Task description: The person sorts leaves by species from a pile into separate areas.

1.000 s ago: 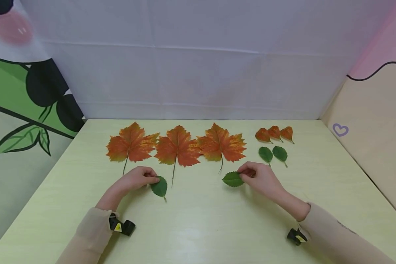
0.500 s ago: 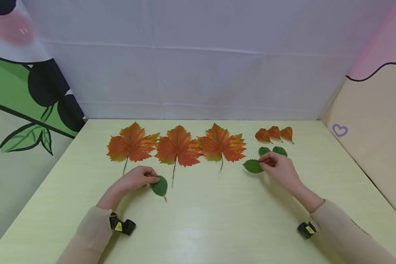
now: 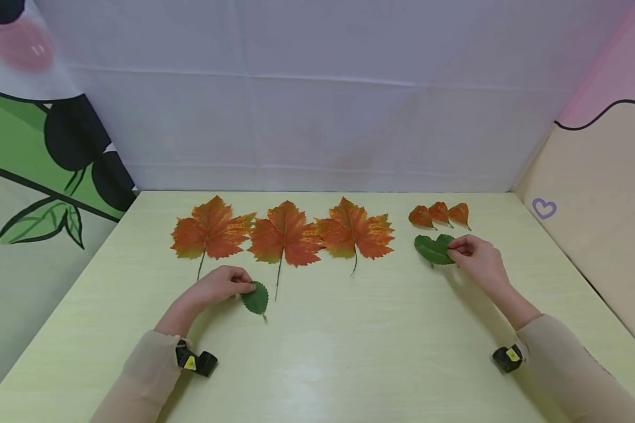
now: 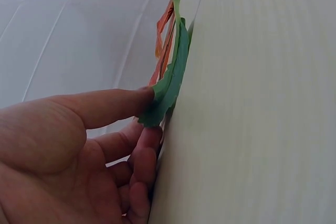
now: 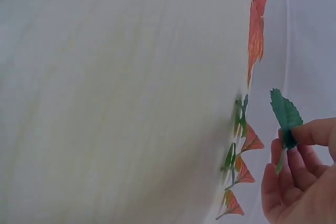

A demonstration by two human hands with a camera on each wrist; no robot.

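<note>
My left hand [image 3: 221, 288] pinches a small green leaf [image 3: 256, 299] by its upper edge, low over the table in front of the orange maple leaves. In the left wrist view the thumb presses on that leaf's end, and its stem points away. My right hand [image 3: 478, 258] pinches another green leaf [image 5: 286, 113] between thumb and fingers, raised off the table. In the head view this leaf overlaps two green leaves lying on the table, one of which, the right-hand green leaf [image 3: 445, 238], is mostly covered. Three small orange leaves [image 3: 440, 213] lie just behind them.
Three large orange maple leaves form a row along the back: left maple leaf [image 3: 211, 229], middle maple leaf [image 3: 286, 235] and right maple leaf [image 3: 354, 229]. A pale wall sheet [image 3: 317, 129] rises behind the light wooden table [image 3: 317, 364]. Printed panels stand at both sides.
My right hand has carried its green leaf to the right and back, from in front of the right maple leaf to over the green leaves. The left hand stays put.
</note>
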